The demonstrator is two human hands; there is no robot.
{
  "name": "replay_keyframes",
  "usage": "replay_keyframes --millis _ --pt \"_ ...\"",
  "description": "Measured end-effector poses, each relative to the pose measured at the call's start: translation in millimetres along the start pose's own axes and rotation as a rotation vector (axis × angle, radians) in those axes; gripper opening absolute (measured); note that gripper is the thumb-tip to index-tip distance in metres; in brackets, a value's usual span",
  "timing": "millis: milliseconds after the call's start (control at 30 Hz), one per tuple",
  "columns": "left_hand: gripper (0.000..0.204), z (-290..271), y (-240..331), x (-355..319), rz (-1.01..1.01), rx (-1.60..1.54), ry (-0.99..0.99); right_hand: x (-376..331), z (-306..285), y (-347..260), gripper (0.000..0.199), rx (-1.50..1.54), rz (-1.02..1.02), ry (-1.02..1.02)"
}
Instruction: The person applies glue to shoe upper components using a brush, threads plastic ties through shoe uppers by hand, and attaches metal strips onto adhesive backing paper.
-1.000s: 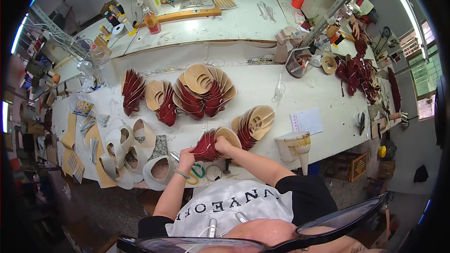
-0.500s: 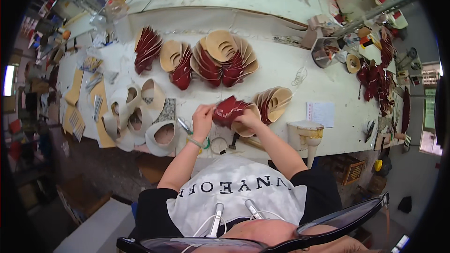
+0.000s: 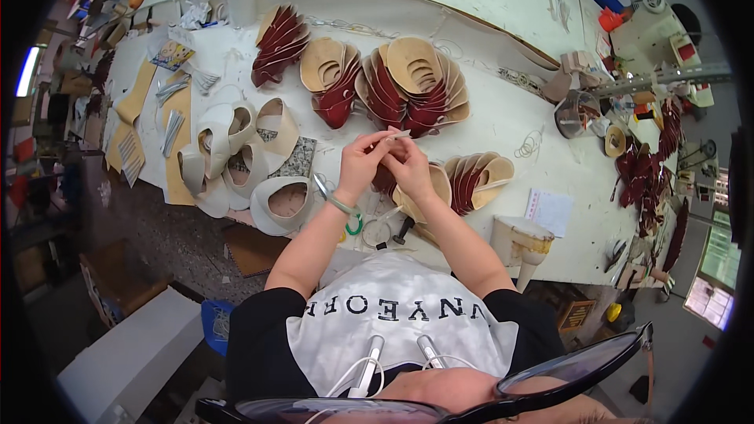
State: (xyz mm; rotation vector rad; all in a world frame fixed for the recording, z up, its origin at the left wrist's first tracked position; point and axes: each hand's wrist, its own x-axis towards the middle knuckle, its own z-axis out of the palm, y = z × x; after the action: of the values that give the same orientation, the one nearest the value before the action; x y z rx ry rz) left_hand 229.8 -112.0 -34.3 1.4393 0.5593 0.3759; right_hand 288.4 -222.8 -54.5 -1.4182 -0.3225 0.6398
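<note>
My left hand (image 3: 361, 161) and my right hand (image 3: 410, 173) meet above the table, fingertips pinched together. Between them is a small pale strip (image 3: 401, 134); its exact kind is too small to make out. Beneath and partly hidden by my hands lies a dark red shoe upper (image 3: 382, 181) with a beige lining. Touching it on the right is a fanned stack of red and beige shoe uppers (image 3: 469, 186). Scissors (image 3: 355, 224) with green handles lie by my left wrist, and a black-headed hammer (image 3: 404, 229) lies between my forearms.
More stacks of red uppers (image 3: 335, 102) stand beyond my hands. White shoe uppers (image 3: 280, 204) are piled on the left beside beige strips (image 3: 178, 145). On the right are a glue pot (image 3: 522, 237), a notepad (image 3: 550, 212) and a clear container (image 3: 577, 114). The white table's (image 3: 518, 255) near edge runs before me.
The red upper has left my hands and lies on the table. My hands have moved together and farther forward, now pinching a small pale strip. The head view has shifted.
</note>
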Motion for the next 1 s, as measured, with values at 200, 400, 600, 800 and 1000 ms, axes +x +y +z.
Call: replay_keyframes --millis 200,400,600,800,1000 --pt "0.075 -97.2 -74.7 105.7 -0.384 -0.076 0.648 22.0 -1.7 6.9 0.027 0.28 0.188 -0.044" --pt "0.056 -108.1 -102.9 150.1 -0.767 -0.606 0.255 23.8 11.2 -4.2 0.02 0.069 0.101 -0.24" --pt "0.034 -74.4 -68.1 119.1 -0.217 -0.415 0.332 39.7 13.1 -9.0 0.029 0.168 0.107 -0.092" --pt "0.057 -53.1 -25.9 49.3 0.088 0.093 0.533 51.9 33.1 -12.5 0.021 -0.297 -0.265 0.034" --pt "0.067 -20.2 55.5 -42.8 0.538 0.72 0.097 36.1 19.8 16.6 0.037 -0.097 -0.363 -0.043"
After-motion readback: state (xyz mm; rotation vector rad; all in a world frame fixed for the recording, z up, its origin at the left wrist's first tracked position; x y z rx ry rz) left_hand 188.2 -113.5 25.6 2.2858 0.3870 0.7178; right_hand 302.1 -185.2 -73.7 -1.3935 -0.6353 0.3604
